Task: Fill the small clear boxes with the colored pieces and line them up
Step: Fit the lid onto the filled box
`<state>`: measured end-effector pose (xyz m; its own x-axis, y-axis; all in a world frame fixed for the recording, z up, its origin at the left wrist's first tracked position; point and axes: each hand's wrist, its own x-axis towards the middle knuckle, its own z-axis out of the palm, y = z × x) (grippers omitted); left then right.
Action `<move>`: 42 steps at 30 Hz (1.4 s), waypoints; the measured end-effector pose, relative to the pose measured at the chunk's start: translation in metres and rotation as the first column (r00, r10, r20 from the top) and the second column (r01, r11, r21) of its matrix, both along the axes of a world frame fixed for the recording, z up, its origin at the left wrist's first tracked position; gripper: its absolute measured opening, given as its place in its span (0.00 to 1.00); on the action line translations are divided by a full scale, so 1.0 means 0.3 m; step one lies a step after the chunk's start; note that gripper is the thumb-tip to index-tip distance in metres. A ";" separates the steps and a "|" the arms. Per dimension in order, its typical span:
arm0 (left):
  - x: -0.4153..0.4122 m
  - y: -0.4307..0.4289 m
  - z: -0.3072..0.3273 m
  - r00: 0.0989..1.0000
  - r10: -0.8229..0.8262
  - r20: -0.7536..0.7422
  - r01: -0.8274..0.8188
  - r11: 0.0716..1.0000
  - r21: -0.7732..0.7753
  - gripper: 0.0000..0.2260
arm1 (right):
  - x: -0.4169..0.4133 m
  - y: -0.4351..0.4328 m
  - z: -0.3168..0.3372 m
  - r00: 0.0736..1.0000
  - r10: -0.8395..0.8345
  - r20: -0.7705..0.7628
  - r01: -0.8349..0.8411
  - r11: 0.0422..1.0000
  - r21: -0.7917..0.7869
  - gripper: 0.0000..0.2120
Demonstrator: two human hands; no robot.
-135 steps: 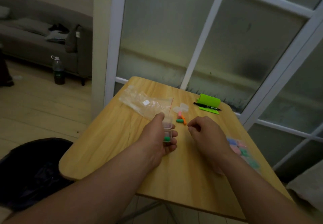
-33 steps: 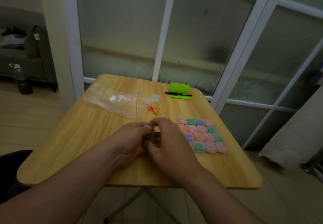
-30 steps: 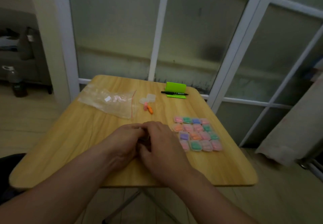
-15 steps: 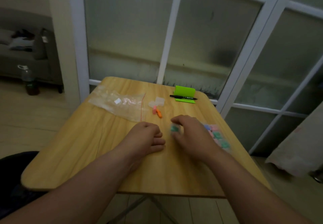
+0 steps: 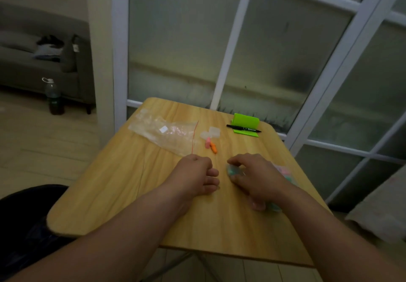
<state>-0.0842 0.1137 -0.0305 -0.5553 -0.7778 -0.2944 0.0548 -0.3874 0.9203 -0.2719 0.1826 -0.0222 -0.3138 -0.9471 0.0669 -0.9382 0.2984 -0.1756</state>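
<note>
Both forearms were stretched over the near edge of the tabletop (image 5: 123, 193). The left hand (image 5: 197, 177) was laid at its middle, fingers loosely curled, nothing held. The right hand (image 5: 256, 176) was arched just beside it, fingertips and thumb pinched round a small clear box (image 5: 232, 170), green inside and blurred. The filled boxes (image 5: 283, 170) by the right edge were mostly hidden behind that hand. Loose pieces (image 5: 210, 145) and empty boxes (image 5: 211, 132) were seen nearer the far edge.
</note>
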 end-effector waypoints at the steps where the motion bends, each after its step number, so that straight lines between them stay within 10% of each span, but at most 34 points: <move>1: 0.001 -0.001 0.000 1.000 0.002 -0.004 -0.002 1.000 0.000 0.08 | 0.002 0.001 0.004 1.000 0.000 0.004 0.000 1.000 0.004 0.23; 22: 0.121 -0.172 0.107 0.931 0.334 -0.150 -0.334 0.942 0.025 0.08 | -0.002 -0.395 0.087 0.998 -0.062 0.012 0.063 0.994 -0.087 0.13; 34: 0.160 -0.226 0.133 0.889 0.414 -0.197 -0.398 0.910 0.117 0.09 | 0.040 -0.617 0.093 0.977 -0.131 -0.171 0.175 0.947 0.271 0.13; 42: 0.169 -0.221 0.127 0.901 0.393 -0.187 -0.379 0.919 0.106 0.10 | 0.013 -0.622 0.081 0.982 -0.136 -0.129 0.148 0.985 0.085 0.18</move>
